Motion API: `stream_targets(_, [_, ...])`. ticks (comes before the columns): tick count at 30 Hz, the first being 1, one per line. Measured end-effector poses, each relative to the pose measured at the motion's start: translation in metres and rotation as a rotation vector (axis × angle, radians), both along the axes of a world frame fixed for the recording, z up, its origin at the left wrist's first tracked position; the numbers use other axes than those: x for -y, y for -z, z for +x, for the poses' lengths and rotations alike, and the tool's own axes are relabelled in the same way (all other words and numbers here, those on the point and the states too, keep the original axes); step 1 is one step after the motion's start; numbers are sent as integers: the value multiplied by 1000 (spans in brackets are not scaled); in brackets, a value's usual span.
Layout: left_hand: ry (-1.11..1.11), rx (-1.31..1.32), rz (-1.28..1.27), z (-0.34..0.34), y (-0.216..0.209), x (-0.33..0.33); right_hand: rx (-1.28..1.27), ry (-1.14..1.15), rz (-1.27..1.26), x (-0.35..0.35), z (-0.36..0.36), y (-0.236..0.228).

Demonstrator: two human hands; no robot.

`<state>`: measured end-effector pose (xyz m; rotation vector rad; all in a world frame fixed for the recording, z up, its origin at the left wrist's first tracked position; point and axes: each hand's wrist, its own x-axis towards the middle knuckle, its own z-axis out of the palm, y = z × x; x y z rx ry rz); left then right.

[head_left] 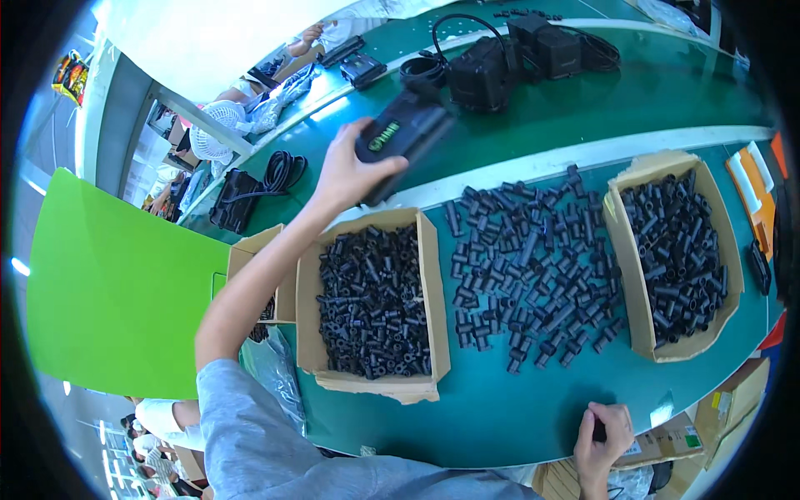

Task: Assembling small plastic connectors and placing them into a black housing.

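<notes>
My left hand (pixel 350 171) is stretched out to the far side of the table and grips a black box-shaped device (pixel 421 129) with green lettering on its top. The device is tilted over the white strip that edges the far green surface, its far end smeared by motion. Close to the table's front edge, my right hand (pixel 607 437) is curled closed; something dark shows between its fingers, too small to make out. Many small black tube fittings (pixel 533 267), some T-shaped, lie loose between two open cardboard boxes. The left box (pixel 439 317) and right box (pixel 633 308) hold similar black pieces.
Black devices with cables stand at the back (pixel 479 79), and another (pixel 233 200) lies at the far left. A bright green panel (pixel 117 283) rises on the left. Beyond it are a white fan (pixel 212 132) and another person's hand (pixel 308 37). An orange tray (pixel 750 200) lies far right.
</notes>
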<state>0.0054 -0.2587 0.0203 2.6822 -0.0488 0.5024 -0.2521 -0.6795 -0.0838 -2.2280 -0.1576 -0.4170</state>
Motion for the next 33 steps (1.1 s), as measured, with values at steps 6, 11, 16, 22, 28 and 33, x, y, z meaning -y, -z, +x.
stream_targets(6, [-549,-18,79,104,47,-129,39,-42,-129,-2,5,-7])
stream_targets(11, [-831,-195,36,151,54,-182,0,-14,-284,-4,6,-10])
stream_targets(16, [-956,-169,5,209,60,-204,-137,86,-389,-12,7,-14])
stream_targets(22, [-930,251,35,235,76,-226,-384,185,-449,-18,5,-23])
stream_targets(28, [-709,-48,116,202,68,-238,-454,183,-400,-16,6,-22])
stream_targets(33, [-389,-278,104,216,77,-249,-248,74,-341,-11,9,-19])
